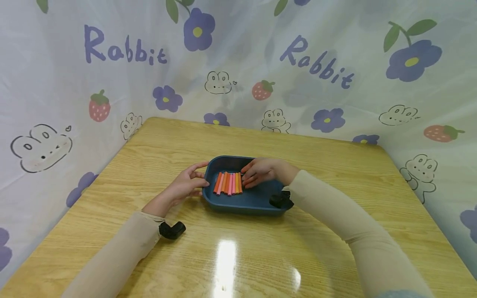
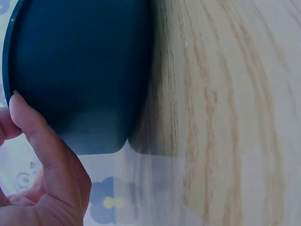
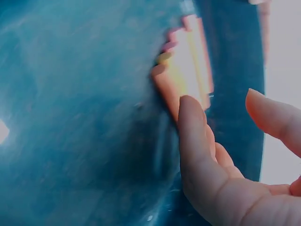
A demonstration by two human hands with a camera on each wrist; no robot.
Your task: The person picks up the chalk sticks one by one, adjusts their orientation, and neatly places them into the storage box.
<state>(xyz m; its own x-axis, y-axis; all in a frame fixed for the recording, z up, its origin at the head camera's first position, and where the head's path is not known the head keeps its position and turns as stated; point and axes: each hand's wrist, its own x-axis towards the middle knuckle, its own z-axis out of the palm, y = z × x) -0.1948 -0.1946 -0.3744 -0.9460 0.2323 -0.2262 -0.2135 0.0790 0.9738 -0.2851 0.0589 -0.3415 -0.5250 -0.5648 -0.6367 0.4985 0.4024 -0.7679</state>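
Observation:
A dark blue tray (image 1: 257, 201) with rounded corners sits on the table. Inside its left half, several short coloured sticks (image 1: 227, 184), orange, pink and yellow, lie side by side in a row. My left hand (image 1: 180, 186) holds the tray's left end by the rim; the left wrist view shows the thumb against the wall (image 2: 84, 70) near its edge. My right hand (image 1: 262, 170) reaches into the tray, its fingertips at the right side of the row. In the right wrist view the fingers (image 3: 193, 132) are fairly straight beside the sticks (image 3: 188, 61), the thumb apart.
The wooden table (image 1: 167, 140) extends on all sides of the tray. Behind and beside it hangs a white curtain (image 1: 238, 54) printed with flowers, rabbits and strawberries. Black wrist-camera mounts (image 1: 172, 230) sit at both cuffs; the right one overlaps the tray's right end.

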